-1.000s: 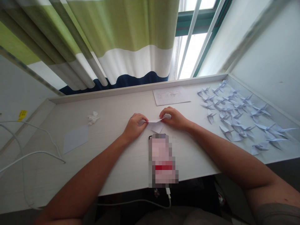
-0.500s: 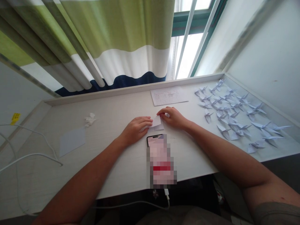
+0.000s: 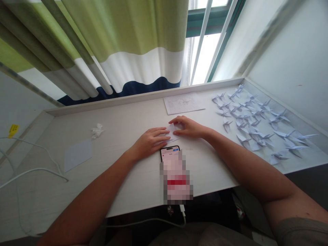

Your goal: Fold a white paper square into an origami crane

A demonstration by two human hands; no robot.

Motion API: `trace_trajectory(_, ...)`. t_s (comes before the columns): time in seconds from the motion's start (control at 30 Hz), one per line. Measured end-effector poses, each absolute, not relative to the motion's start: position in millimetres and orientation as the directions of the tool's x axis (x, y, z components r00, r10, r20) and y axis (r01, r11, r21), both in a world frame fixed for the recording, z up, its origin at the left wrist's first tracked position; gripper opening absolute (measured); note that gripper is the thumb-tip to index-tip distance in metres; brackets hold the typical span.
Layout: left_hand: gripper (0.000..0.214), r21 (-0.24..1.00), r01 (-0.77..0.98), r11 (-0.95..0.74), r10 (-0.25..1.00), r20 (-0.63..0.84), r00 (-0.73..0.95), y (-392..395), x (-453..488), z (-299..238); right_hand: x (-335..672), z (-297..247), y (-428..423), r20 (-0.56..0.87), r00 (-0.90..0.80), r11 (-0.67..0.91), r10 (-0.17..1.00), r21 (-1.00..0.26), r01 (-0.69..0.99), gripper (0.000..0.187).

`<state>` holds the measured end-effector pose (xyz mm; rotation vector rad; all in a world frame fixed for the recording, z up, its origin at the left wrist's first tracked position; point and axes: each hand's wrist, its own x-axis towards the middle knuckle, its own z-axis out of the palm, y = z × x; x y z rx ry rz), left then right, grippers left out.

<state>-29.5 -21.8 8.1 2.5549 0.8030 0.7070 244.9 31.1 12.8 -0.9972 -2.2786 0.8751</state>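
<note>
A small folded piece of pale paper (image 3: 171, 134) lies on the white desk (image 3: 123, 116) between my hands. My left hand (image 3: 150, 140) rests on its left part, fingers flat and pressing it down. My right hand (image 3: 186, 126) touches its upper right side with the fingertips. A phone (image 3: 174, 174) lies face up just below the hands, its screen pixelated. Much of the paper is hidden under my fingers, so its exact fold cannot be seen.
Several pale blue paper cranes (image 3: 252, 119) cover the desk's right end. A handwritten sheet (image 3: 183, 103) lies at the back. On the left are a flat pale paper square (image 3: 78, 154), a crumpled tissue (image 3: 96, 131) and a white cable (image 3: 33, 169).
My left hand has slid further over the folded paper and flattened it, with the raised corner no longer standing up. My view has shifted slightly, and the phone shows more of its top edge.
</note>
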Motion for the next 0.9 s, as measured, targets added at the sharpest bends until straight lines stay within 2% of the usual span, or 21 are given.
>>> trace_trajectory(0.27,0.040,0.480,0.546,-0.687,0.720,0.347,0.601,-22.3,-29.0,7.6,240.1,9.6,27.0,0.158,-0.543,0.453,0.824,-0.760,0.466,0.054)
trace_trajectory(0.47,0.048,0.495,0.677,-0.544,0.838,0.296,0.458,-19.1,-25.9,4.2,230.1,4.0,21.4,0.207,-0.504,0.480,0.838,-0.720,0.501,0.057)
trace_trajectory(0.57,0.043,0.505,0.682,-0.528,0.848,0.280,0.450,-17.8,-26.7,3.2,231.7,6.0,21.4,0.272,-0.470,0.500,0.840,-0.725,0.473,0.049)
trace_trajectory(0.63,0.040,0.513,0.680,-0.524,0.851,0.283,0.442,-17.4,-28.1,3.0,235.4,9.7,22.7,0.335,-0.460,0.545,0.822,-0.696,0.468,0.033)
trace_trajectory(0.73,0.034,0.504,0.680,-0.533,0.846,0.291,0.447,-17.3,-29.9,3.2,240.5,14.7,24.8,0.313,-0.608,0.641,0.729,-0.624,0.447,0.016)
trace_trajectory(0.9,0.033,0.466,0.686,-0.559,0.829,0.315,0.461,-18.6,-30.4,4.0,241.2,17.5,23.1,0.247,-0.731,0.733,0.636,-0.489,0.473,0.020)
